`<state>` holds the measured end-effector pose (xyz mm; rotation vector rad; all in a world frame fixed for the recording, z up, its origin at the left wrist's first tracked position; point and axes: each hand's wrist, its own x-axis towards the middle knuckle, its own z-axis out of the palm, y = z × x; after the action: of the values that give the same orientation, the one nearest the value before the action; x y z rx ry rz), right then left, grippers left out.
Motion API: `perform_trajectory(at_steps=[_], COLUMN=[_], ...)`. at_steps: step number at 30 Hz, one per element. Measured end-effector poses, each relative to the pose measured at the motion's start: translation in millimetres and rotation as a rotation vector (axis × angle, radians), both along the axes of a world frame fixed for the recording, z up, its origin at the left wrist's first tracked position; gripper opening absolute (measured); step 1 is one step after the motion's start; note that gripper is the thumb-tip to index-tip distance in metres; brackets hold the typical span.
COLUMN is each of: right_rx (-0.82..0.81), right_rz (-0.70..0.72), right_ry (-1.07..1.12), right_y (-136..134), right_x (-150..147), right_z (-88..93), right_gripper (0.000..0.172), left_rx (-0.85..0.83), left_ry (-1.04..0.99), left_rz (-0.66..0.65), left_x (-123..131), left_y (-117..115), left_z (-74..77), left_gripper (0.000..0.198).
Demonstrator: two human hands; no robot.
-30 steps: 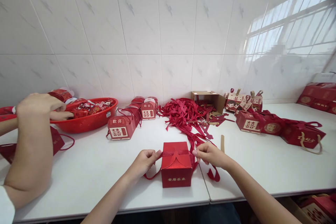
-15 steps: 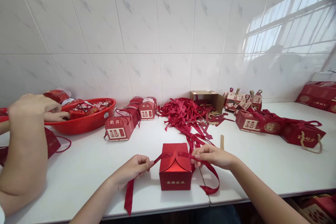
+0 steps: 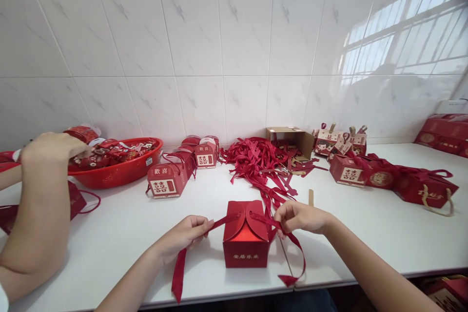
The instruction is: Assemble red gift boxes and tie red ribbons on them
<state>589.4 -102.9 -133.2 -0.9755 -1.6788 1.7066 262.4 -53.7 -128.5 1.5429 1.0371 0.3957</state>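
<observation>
A small red gift box (image 3: 245,252) stands upright in front of me, its curved top flaps meeting in the middle. A dark red ribbon (image 3: 178,275) comes out at the flaps on both sides of the lid. My left hand (image 3: 188,236) pinches one end of it to the left of the box, with the tail hanging down onto the table. To the right of the box, my right hand (image 3: 302,217) is closed on the other end, which curls down beside it. Neither hand touches the box walls.
Behind the box lies a heap of red ribbons (image 3: 252,156) beside an open cardboard box (image 3: 292,139). A red basin (image 3: 120,175) of wrapped sweets stands left, with a co-worker's arm (image 3: 44,204) over it. Finished-looking gift boxes (image 3: 349,170) line the right; others (image 3: 166,183) stand left.
My right hand has drawn its ribbon end slightly to the right, and the flaps have lifted a little. The co-worker's hand has risen off the sweets. My left hand barely moves.
</observation>
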Motion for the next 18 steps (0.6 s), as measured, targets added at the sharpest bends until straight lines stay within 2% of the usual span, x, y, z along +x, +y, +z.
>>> perform_trajectory(at_steps=[7,13,18], right_rx=[0.018,0.074,0.111], right_rz=[0.02,-0.023,-0.087], right_ry=[-0.141,-0.333,-0.35], right_y=[4,0,-2], right_x=[7,12,17], right_z=[6.9,9.1,12.5], right_gripper=[0.019,0.022,0.017], left_rx=[0.032,0.169,0.207], left_ry=[0.102,0.201,0.203], left_rz=[0.019,0.063,0.097], left_x=[-7,-7,-10], left_y=[8,6,10], left_z=[0.6,2.1,-3.9], left_gripper=[0.059,0.059,0.059])
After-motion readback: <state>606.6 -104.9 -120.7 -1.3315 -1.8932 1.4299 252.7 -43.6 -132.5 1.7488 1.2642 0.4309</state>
